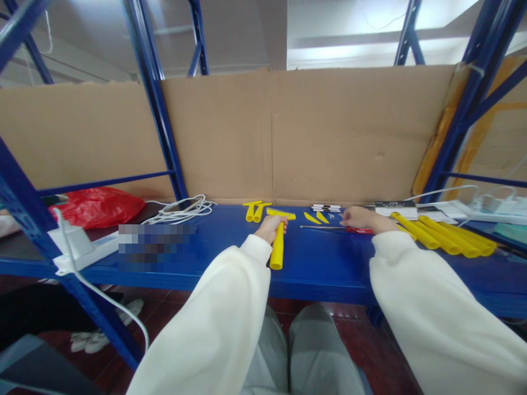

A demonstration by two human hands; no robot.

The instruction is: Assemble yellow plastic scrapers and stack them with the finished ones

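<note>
My left hand (pixel 272 228) is closed around a yellow T-shaped tool (pixel 277 252), near where its round handle meets the flat crosspiece. The handle end points toward me. Farther right, my right hand (pixel 364 218) reaches over the shelf with its fingertips drawn together near some tiny metal parts (pixel 331 216); whether anything is between them is too small to tell. Just below that hand lies a screwdriver with a red handle (pixel 359 230), its shaft pointing left. Two flat yellow blade-like pieces (pixel 317 218) lie between my hands. Two similar T-shaped tools (pixel 254 211) rest beyond my left hand.
Several yellow tubes (pixel 447 238) lie at the right. Small black-and-white items (pixel 325 208) sit near the cardboard backing (pixel 321 137). At left are a coiled white cable (pixel 185 208), a power strip (pixel 93 249) and a red bag (pixel 101 207). Blue posts (pixel 154 93) frame the blue shelf (pixel 230 247).
</note>
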